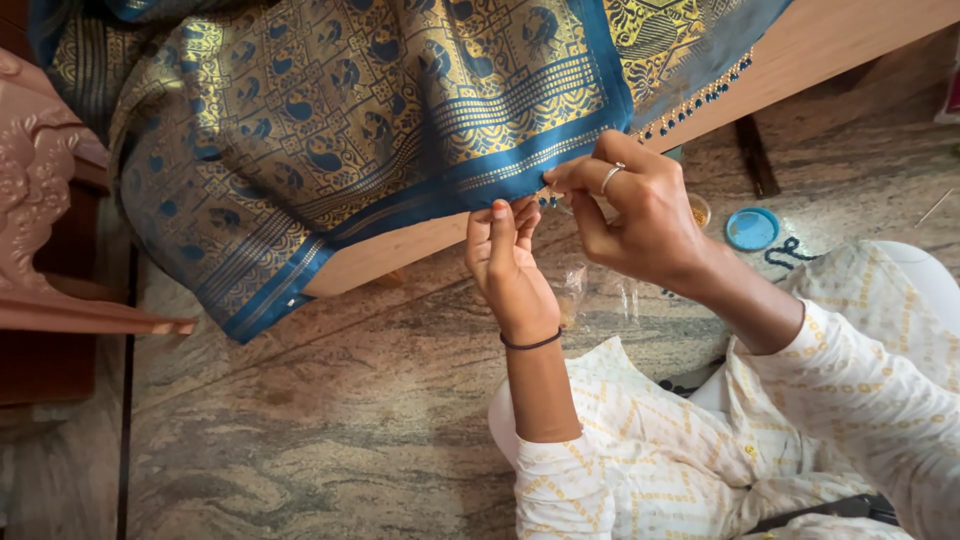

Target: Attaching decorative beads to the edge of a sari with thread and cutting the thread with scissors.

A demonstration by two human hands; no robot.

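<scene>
Cream patterned sleeves framed both hands at the blue border of the blue-and-gold woven cloth (330,120), which draped over a wooden board (800,50). Left hand (508,262) had its fingertips closed on the cloth's hem from below, while right hand (640,215), ringed, was pinched shut just above on the same edge, seemingly on small dark beads (550,200); whether it also held a needle could not be told. Judged risk: any slackening of either pinch could let the hem slide, misplacing beadwork; the open blue lid (752,229) nearby could be knocked.
</scene>
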